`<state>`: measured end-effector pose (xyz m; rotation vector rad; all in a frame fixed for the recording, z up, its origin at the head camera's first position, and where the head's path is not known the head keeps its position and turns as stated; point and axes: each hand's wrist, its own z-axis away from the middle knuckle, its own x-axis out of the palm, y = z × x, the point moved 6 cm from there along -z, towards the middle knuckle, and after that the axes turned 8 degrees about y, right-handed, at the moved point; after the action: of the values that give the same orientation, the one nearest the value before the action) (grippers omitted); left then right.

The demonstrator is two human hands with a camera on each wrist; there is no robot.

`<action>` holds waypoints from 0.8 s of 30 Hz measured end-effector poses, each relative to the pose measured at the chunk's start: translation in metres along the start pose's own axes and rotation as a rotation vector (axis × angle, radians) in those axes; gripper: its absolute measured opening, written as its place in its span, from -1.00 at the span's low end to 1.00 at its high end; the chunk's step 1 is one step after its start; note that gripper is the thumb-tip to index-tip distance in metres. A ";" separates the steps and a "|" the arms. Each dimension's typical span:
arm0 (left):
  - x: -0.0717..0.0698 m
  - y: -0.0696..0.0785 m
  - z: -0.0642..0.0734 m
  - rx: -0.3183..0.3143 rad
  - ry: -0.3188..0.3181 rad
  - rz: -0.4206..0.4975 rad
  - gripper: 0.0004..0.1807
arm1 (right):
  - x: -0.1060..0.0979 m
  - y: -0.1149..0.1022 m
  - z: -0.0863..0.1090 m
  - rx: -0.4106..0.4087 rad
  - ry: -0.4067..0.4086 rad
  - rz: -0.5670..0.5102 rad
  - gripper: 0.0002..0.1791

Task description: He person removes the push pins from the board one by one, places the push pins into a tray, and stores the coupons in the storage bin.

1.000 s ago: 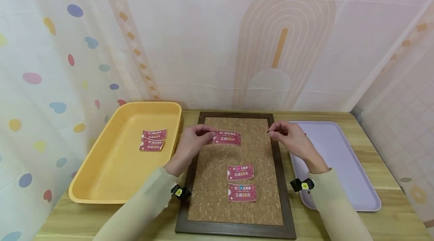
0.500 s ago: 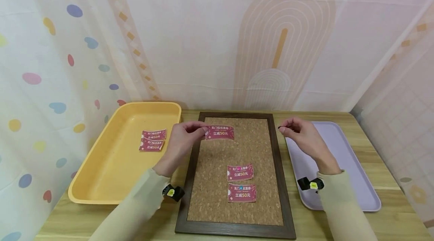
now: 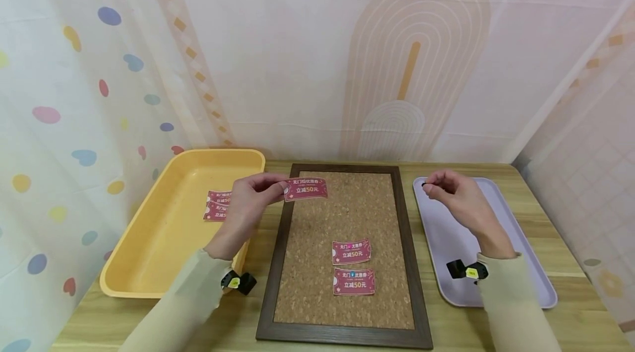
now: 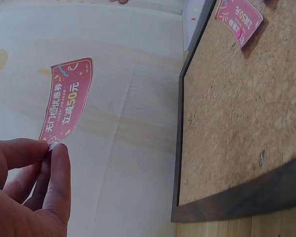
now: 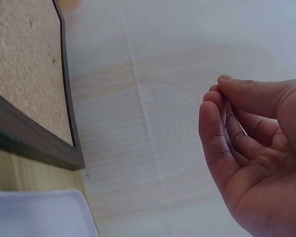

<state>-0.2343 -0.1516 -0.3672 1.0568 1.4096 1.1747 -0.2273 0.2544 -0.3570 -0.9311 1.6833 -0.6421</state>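
My left hand (image 3: 245, 206) pinches a pink paper coupon (image 3: 307, 189) by its left end, up over the far left corner of the framed corkboard (image 3: 317, 231). In the left wrist view the coupon (image 4: 71, 96) curves away from thumb and finger. Above the purple tray (image 3: 516, 264), my right hand (image 3: 461, 200) holds a small black thing (image 3: 424, 184) at its fingertips, mostly hidden by them. Lower on the cork are an upper coupon (image 3: 352, 254) with a pink pushpin (image 3: 349, 245) and a lower coupon (image 3: 354, 285) with a blue pushpin (image 3: 353, 274).
A yellow tray (image 3: 149, 264) on the left holds two more coupons (image 3: 214, 211), partly covered by my left hand. Small coloured bits (image 4: 193, 19) lie in the purple tray. A patterned curtain (image 3: 297, 65) hangs behind the wooden table (image 3: 577, 297).
My hands have moved apart: the left goes leftward and slightly away with the coupon, the right moves rightward over the purple tray with the black thing. The board's coupons stay put.
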 end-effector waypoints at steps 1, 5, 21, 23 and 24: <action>-0.003 0.000 0.000 0.002 0.003 0.000 -0.70 | -0.001 0.000 0.000 -0.001 0.003 0.000 -0.84; -0.014 0.000 -0.001 -0.003 0.022 -0.023 -0.67 | -0.007 0.001 0.002 -0.011 0.017 0.003 -0.85; -0.053 0.004 -0.002 0.015 0.021 -0.098 -0.63 | -0.022 0.017 0.009 -0.064 0.011 0.059 -0.95; -0.058 0.003 -0.002 0.017 0.016 -0.108 -0.62 | -0.024 0.019 0.010 -0.079 0.006 0.048 -0.96; -0.060 0.003 -0.003 0.019 0.014 -0.111 -0.62 | -0.024 0.020 0.010 -0.085 0.003 0.040 -0.97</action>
<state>-0.2284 -0.2107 -0.3555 0.9726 1.4734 1.0924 -0.2194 0.2862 -0.3631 -0.9543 1.7382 -0.5491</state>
